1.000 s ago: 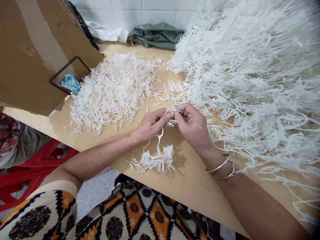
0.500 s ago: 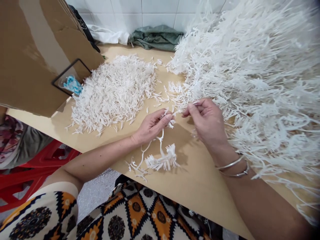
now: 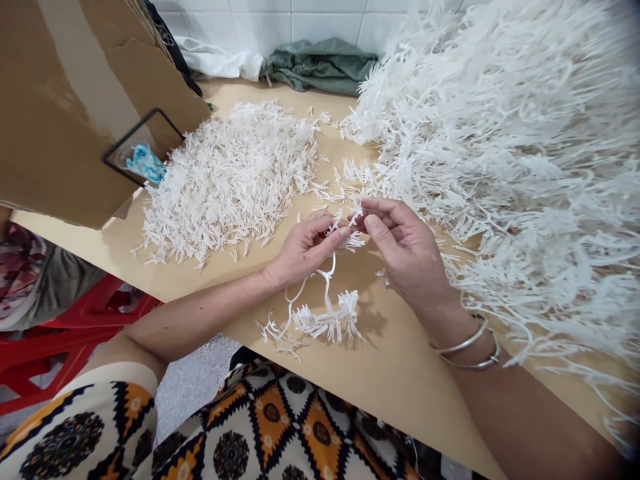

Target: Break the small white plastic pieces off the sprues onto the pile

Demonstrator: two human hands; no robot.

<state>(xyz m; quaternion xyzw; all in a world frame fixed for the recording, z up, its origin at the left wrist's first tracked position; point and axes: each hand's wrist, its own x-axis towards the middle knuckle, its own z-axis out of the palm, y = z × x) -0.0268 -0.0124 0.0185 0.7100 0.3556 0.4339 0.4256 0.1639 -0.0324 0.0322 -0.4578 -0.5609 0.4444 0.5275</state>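
Note:
My left hand (image 3: pixel 310 247) pinches a white branched plastic sprig (image 3: pixel 327 270) between thumb and fingers. Its thin stems hang below the hand, ending in a bushy tuft (image 3: pixel 330 319) low over the table. My right hand (image 3: pixel 403 243) is close against the left, its fingertips closed at the sprig's upper tip (image 3: pixel 357 212); the exact contact is partly hidden. Beyond the hands, a heap of short white pieces (image 3: pixel 235 177) lies to the left. A much larger pile of long white strands (image 3: pixel 500 160) rises on the right, beside my right hand.
A cardboard box (image 3: pixel 65 120) stands at the left, with a black wire frame (image 3: pixel 127 137) and a clear cup with blue-and-white contents (image 3: pixel 145 163) beside it. Dark green cloth (image 3: pixel 320 65) lies along the tiled wall. Red stools (image 3: pixel 75 340) and part of another person are at the left.
My right hand has moved left, bringing its fingers up to my left hand. The left hand keeps its hold on the sprig. The view has shifted slightly.

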